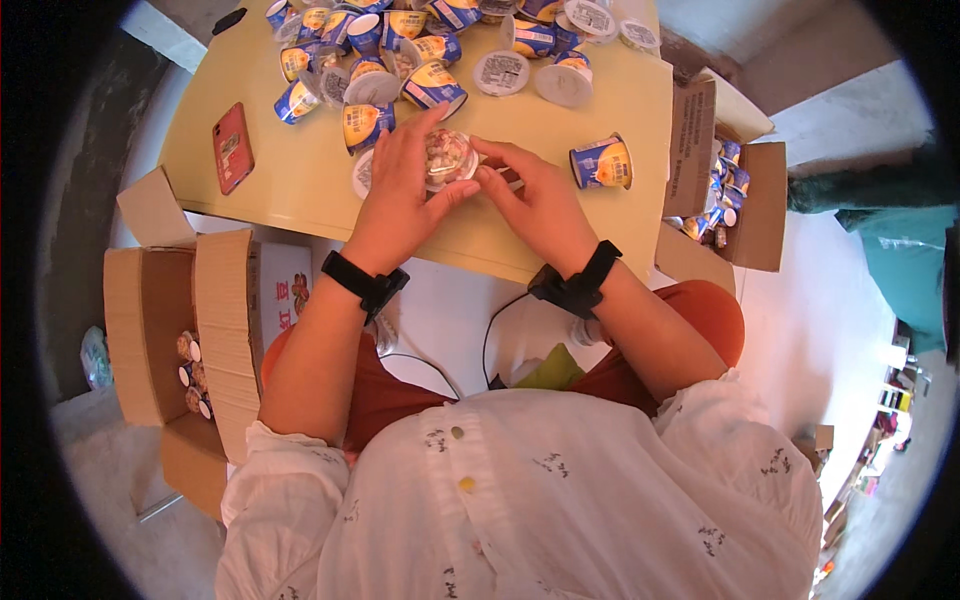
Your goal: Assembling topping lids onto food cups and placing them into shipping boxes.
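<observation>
Clear plastic, round from above, pinkish and pale bits inside: clear cup (pixel 451 160) sat between the two hands, near the front edge of the tabletop (pixel 290 207). Key relation: cup lay to the right of the left grip (pixel 398 195) and to the left of the right grip (pixel 535 195), so neither was clearly nearer; both touched it. Left grip grasped it from the left side, fingers curved around, thumb along the near edge. Right grip pinched it at the right rim, thumb and forefinger. Long axis: couldn't tell, cup was seen nearly end-on and its wall was mostly hidden.

Pale disc (pixel 361 176) was just left of the left grip, partly covered by it. Lone blue-and-yellow cup (pixel 602 163) lay apart on the right, looked tipped on its side, wide rim to the right. Beyond the hands, a heap of cups (pixel 433 85), mixed angles, some lid-side up. Red phone (pixel 232 148) lay at the left.

Tabletop was yellowish and smooth, edges bent by the lens. Room: open left cardboard box (pixel 135 340) with cups low inside; right cardboard box (pixel 762 205) also open, more blue-and-yellow cups showing. Pale floor (pixel 790 330), thin dark cable (pixel 486 340) below the front edge, teal cloth (pixel 905 270) far right.
</observation>
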Demonstrator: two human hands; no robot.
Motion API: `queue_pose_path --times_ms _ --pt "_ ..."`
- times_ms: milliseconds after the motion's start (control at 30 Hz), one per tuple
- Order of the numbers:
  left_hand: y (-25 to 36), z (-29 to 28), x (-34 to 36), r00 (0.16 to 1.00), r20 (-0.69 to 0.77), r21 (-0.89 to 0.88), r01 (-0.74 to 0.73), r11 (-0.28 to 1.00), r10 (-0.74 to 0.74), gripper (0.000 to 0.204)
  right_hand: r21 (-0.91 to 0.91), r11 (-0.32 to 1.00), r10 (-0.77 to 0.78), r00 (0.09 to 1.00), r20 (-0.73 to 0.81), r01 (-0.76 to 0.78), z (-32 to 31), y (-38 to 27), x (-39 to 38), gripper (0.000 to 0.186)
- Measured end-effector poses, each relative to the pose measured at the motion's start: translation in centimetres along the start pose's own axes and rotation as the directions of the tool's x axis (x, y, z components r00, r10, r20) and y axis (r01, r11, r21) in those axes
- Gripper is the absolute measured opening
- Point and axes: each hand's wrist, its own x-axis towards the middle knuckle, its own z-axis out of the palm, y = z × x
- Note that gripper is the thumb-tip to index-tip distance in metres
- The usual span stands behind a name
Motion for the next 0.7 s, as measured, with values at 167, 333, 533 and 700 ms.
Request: queue_pose_path --times_ms 167,333,533,700 --pt "-1.5 0.4 -0.7 0.999 0.007 0.129 0.041 0.991 -0.043 0.075 -0.064 0.994 -0.092 0.996 -0.020 0.090 -0.2 -0.3 0.7 0.039" --pt "-1.1 0.6 -0.7 0.997 0.015 0.163 0.071 0.984 -0.074 0.072 -0.088 0.990 -0.102 0.993 0.064 0.107 -0.3 0.0 1.2 0.040" --pt "-1.5 0.1 -0.2 0.986 0.102 0.032 0.129 0.991 -0.132 0.074 -0.115 0.991 -0.055 0.997 0.052 0.061 -0.1 -0.2 0.8 0.039" --pt "-1.2 0.3 -0.6 0.997 -0.002 -0.023 0.081 0.996 -0.082 0.078 -0.164 0.986 -0.006 1.000 0.001 0.006 -0.7 -1.4 -0.3 0.039"
